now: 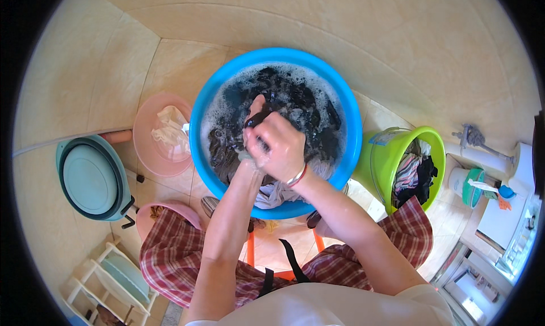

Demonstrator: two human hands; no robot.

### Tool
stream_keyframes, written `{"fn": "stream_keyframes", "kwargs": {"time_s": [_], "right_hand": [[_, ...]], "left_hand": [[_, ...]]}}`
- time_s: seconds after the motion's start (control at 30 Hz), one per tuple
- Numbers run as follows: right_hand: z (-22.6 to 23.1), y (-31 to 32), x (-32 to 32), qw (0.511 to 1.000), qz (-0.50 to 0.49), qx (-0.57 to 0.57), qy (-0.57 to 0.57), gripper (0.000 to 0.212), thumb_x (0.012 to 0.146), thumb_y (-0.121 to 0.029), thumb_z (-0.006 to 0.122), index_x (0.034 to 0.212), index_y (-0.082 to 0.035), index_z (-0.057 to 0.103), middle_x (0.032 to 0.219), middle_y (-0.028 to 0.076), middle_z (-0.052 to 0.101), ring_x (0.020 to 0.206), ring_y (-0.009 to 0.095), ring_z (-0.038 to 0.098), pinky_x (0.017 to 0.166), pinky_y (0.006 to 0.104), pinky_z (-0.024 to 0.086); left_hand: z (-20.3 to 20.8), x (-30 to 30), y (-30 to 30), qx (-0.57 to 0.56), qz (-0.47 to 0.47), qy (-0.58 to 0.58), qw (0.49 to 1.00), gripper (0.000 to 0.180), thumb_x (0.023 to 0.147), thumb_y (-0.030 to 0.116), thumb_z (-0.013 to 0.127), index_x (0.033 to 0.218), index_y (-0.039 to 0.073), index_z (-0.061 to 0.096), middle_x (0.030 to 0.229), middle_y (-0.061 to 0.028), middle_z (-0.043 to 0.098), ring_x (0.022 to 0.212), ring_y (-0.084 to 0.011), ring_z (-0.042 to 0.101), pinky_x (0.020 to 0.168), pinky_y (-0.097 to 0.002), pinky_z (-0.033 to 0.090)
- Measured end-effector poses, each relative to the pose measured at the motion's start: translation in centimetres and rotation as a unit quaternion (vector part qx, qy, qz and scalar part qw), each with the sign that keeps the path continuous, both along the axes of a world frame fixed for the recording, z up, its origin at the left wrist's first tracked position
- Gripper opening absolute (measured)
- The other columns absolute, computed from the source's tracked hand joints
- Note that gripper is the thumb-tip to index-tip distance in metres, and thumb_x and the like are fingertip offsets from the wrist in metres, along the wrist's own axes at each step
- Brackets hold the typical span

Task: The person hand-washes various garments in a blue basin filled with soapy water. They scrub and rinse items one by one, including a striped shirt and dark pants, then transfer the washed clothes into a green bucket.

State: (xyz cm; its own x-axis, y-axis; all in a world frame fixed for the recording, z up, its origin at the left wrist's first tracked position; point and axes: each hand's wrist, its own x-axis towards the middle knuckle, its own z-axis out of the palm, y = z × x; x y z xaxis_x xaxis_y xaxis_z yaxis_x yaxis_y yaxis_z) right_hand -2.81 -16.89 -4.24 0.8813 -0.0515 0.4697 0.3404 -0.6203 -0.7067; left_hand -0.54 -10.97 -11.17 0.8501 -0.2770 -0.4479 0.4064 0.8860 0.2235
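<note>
Hand washing in a basin, as seen from my remote post through the head camera. Nearest to me are the wearer's white top [318,306] and, across both knees, a red plaid garment [179,255]; orange stool legs [251,247] show between the knees. Both forearms reach forward and meet over a round blue basin [353,133]. The right grip [279,145], with a bracelet [296,175] at its wrist, is clamped on dark cloth [259,119], a fold of which shows at its upper left side. The left grip [249,136] lies against it, largely hidden by the right, and I cannot tell whether it is closed. The held cloth is over the middle of the basin, among soaking dark laundry [301,102]; pale cloth [278,196] lies at the near side, and white suds [332,87] ring the water.

Around the basin, I note a pink bowl [187,212] near the left knee, a lime-green bucket [372,161] of mixed clothes [407,173] to the right, and a pink basin [146,136] with whitish cloth [170,126] to the left. Farther left is a teal tub [91,181]. Beige tiled wall [397,19] closes the far side.
</note>
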Motion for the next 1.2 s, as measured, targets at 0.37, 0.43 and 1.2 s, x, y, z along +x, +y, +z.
{"fn": "stream_keyframes", "kwargs": {"time_s": [0.37, 0.43, 1.2], "right_hand": [[-14.7, -9.7, 0.1, 0.961, -0.116, -0.161, 0.194, 0.028, 0.091, -0.031, 0.057, 0.104, -0.007, 0.059, 0.107, 0.015, 0.056, 0.088, 0.038, 0.059, 0.076, 0.0457, 0.05], [-16.0, -10.7, -2.4, 0.95, -0.025, -0.28, 0.139, 0.044, 0.088, -0.021, 0.058, 0.13, -0.011, 0.048, 0.124, 0.016, 0.049, 0.092, 0.04, 0.059, 0.079, 0.0471, 0.051], [1.6, 2.3, -2.6, 0.988, 0.109, -0.109, 0.009, 0.035, 0.066, -0.033, 0.078, 0.095, -0.017, 0.066, 0.081, -0.001, 0.051, 0.067, 0.015, 0.053, 0.054, 0.0267, 0.045]], "left_hand": [[-5.3, -0.8, 3.1, 0.338, -0.096, 0.12, 0.928, 0.065, 0.093, 0.049, 0.055, 0.147, 0.02, 0.033, 0.15, -0.0045, 0.032, 0.134, -0.0264, 0.031, 0.102, -0.0525, 0.032], [-5.7, -0.8, 3.6, 0.303, -0.135, 0.114, 0.936, 0.069, 0.094, 0.049, 0.053, 0.15, 0.026, 0.021, 0.155, -0.0028, 0.016, 0.14, -0.0346, 0.014, 0.105, -0.0559, 0.03], [-2.4, -0.1, 3.8, -0.323, -0.226, -0.051, 0.918, 0.041, 0.094, 0.044, 0.05, 0.113, 0.009, 0.059, 0.09, -0.0063, 0.063, 0.08, -0.0163, 0.061, 0.072, -0.03, 0.051]]}}
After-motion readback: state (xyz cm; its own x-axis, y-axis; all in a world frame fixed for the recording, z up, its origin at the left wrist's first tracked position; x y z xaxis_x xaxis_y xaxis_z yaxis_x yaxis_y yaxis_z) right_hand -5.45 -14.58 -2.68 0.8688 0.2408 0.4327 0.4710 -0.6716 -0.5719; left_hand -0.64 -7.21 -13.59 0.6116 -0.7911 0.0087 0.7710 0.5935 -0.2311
